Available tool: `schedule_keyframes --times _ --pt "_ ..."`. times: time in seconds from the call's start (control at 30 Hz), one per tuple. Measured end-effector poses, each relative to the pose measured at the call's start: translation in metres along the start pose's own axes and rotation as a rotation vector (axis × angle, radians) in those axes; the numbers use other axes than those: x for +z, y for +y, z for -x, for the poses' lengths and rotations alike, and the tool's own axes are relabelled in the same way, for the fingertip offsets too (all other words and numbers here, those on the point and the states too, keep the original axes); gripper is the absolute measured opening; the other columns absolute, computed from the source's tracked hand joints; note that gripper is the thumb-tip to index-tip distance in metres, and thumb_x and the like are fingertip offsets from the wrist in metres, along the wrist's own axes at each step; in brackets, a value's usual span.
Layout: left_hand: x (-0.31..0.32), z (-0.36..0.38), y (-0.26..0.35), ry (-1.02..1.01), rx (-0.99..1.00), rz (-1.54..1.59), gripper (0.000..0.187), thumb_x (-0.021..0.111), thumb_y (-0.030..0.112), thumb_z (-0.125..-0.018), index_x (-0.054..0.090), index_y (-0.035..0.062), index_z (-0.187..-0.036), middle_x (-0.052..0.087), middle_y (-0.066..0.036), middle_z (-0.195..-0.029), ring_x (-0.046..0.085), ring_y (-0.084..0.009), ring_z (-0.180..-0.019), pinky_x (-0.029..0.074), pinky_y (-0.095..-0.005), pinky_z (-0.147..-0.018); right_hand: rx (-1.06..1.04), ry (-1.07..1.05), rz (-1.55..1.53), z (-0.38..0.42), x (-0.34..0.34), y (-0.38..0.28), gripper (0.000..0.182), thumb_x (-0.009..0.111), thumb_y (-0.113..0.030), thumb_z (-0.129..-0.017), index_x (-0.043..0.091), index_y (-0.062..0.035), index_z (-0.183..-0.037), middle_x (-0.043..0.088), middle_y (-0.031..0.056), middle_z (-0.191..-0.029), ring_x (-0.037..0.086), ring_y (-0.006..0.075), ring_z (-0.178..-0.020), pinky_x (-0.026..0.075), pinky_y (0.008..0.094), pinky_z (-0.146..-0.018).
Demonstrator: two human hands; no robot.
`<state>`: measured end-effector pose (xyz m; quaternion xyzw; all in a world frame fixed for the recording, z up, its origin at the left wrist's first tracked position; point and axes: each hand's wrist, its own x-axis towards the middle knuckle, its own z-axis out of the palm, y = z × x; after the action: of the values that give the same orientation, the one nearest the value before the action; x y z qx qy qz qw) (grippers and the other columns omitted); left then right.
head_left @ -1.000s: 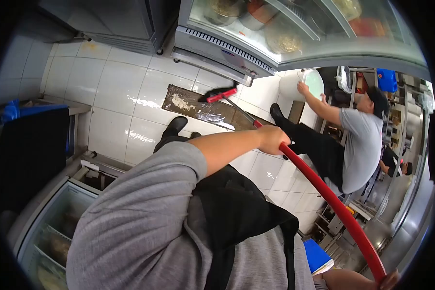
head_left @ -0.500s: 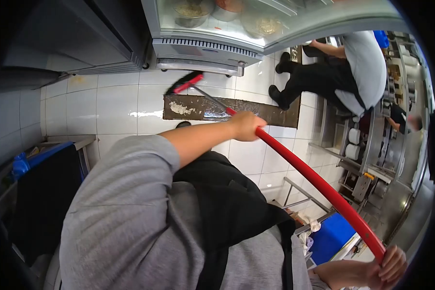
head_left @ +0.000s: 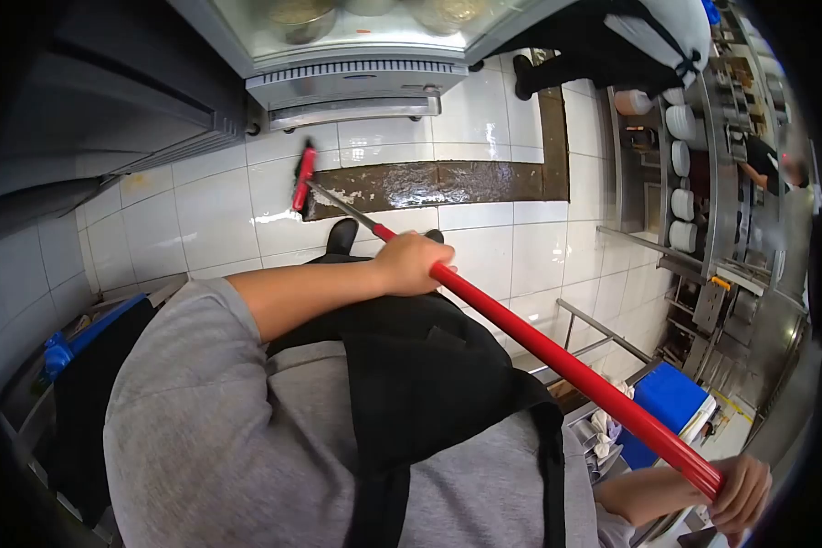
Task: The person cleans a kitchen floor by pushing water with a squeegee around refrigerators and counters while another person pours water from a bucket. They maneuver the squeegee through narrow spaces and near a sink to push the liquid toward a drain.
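My left hand is closed around the red handle of a broom, in front of my black apron. At the lower right, my right hand wraps the handle's upper end. The handle narrows to a grey shaft that runs to the red broom head with dark bristles. This head is on the floor at the left end of a brown, wet channel strip, beside pale bits of debris. My dark shoes show just below the strip.
A glass-fronted fridge stands ahead, with dark cabinets at the left. Another person in dark trousers is at the upper right, near shelves with white dishes. A metal rack and blue box sit at lower right.
The broom head has moved down and left and turned more upright, from near the fridge to the strip's left end. My left hand has shifted left. The other person is now higher in view.
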<state>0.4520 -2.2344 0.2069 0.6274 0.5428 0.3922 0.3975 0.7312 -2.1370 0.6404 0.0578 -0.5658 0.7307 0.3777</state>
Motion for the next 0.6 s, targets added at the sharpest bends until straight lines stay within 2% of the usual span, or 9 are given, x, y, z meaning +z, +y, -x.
schedule_keyframes --times 0.07,0.1,0.17,0.2,0.23,0.3,0.43,0.47,0.6 --pt "0.017 -0.017 0.002 0.142 -0.013 -0.071 0.034 0.067 0.023 -0.08 0.044 0.0091 -0.06 0.05 -0.01 -0.052 0.054 -0.034 -0.056 0.04 -0.0439 -0.056 0.064 -0.236 -0.073 -0.009 -0.016 0.016 0.032 0.069 0.0 -0.068 0.052 -0.0115 -0.043 0.053 -0.0007 -0.043 0.051 0.0073 -0.034 0.041 0.0172 -0.037" --pt "0.03 -0.03 0.001 0.167 -0.003 -0.042 0.033 0.067 0.022 -0.08 0.044 0.009 -0.06 0.05 -0.01 -0.053 0.054 -0.0342 -0.056 0.04 -0.0441 -0.055 0.064 -0.23 -0.068 -0.008 -0.022 0.013 0.032 0.069 0.0 -0.068 0.052 -0.0115 -0.043 0.053 -0.0007 -0.043 0.051 0.0073 -0.034 0.041 0.0172 -0.037" --pt "0.066 -0.069 -0.004 0.081 -0.01 0.007 0.032 0.065 0.022 -0.08 0.044 0.0088 -0.06 0.05 -0.011 -0.054 0.055 -0.0347 -0.056 0.041 -0.0442 -0.054 0.193 -0.261 -0.023 -0.008 -0.037 -0.001 0.032 0.066 0.005 -0.065 0.051 -0.0129 -0.044 0.051 -0.0014 -0.042 0.048 0.0078 -0.032 0.039 0.0176 -0.036" --pt "0.088 -0.092 0.001 0.07 0.047 0.037 0.032 0.064 0.023 -0.081 0.044 0.0088 -0.06 0.05 -0.011 -0.054 0.055 -0.0352 -0.056 0.042 -0.0441 -0.054 0.123 -0.144 0.048 0.009 -0.051 -0.039 0.032 0.061 0.008 -0.066 0.052 -0.0125 -0.044 0.051 -0.0007 -0.041 0.045 0.0073 -0.031 0.038 0.0185 -0.035" --pt "0.11 -0.119 0.009 0.063 0.103 0.065 0.031 0.063 0.023 -0.082 0.045 0.0089 -0.061 0.051 -0.011 -0.055 0.055 -0.0357 -0.057 0.042 -0.0441 -0.053 0.121 -0.144 0.051 0.008 -0.059 -0.048 0.032 0.061 0.008 -0.066 0.052 -0.0125 -0.044 0.051 -0.0007 -0.041 0.045 0.0073 -0.031 0.038 0.0185 -0.035" --pt "0.156 -0.171 0.026 0.047 0.2 0.091 0.03 0.062 0.024 -0.083 0.045 0.0093 -0.062 0.052 -0.012 -0.056 0.055 -0.0361 -0.058 0.042 -0.0447 -0.054 0.212 -0.22 0.233 0.003 -0.07 -0.06 0.027 0.061 -0.003 -0.074 0.052 -0.014 -0.051 0.05 -0.0019 -0.045 0.046 0.007 -0.037 0.038 0.0218 -0.04" --pt "0.213 -0.255 0.065 -0.029 0.179 0.115 0.03 0.06 0.025 -0.085 0.046 0.01 -0.063 0.053 -0.013 -0.058 0.056 -0.0364 -0.061 0.042 -0.0458 -0.055 0.384 -0.363 0.615 -0.007 -0.085 -0.094 0.026 0.059 -0.026 -0.09 0.054 -0.0171 -0.066 0.047 -0.0041 -0.053 0.046 0.0065 -0.05 0.039 0.0285 -0.05" --pt "0.219 -0.268 0.074 -0.028 0.214 0.108 0.03 0.059 0.026 -0.085 0.047 0.0099 -0.063 0.053 -0.012 -0.057 0.056 -0.0366 -0.06 0.043 -0.0452 -0.055 0.417 -0.319 0.635 -0.002 -0.086 -0.112 0.022 0.059 -0.022 -0.089 0.058 -0.017 -0.067 0.048 -0.0028 -0.053 0.045 0.0087 -0.047 0.038 0.029 -0.048" --pt "0.221 -0.261 0.128 0.002 0.279 0.115 0.031 0.061 0.026 -0.084 0.046 0.0107 -0.062 0.052 -0.01 -0.054 0.055 -0.0352 -0.055 0.044 -0.0444 -0.055 0.282 -0.205 0.501 0.025 -0.1 -0.167 0.028 0.059 -0.019 -0.088 0.049 -0.0177 -0.062 0.045 -0.0042 -0.051 0.041 0.0077 -0.044 0.037 0.0276 -0.047"
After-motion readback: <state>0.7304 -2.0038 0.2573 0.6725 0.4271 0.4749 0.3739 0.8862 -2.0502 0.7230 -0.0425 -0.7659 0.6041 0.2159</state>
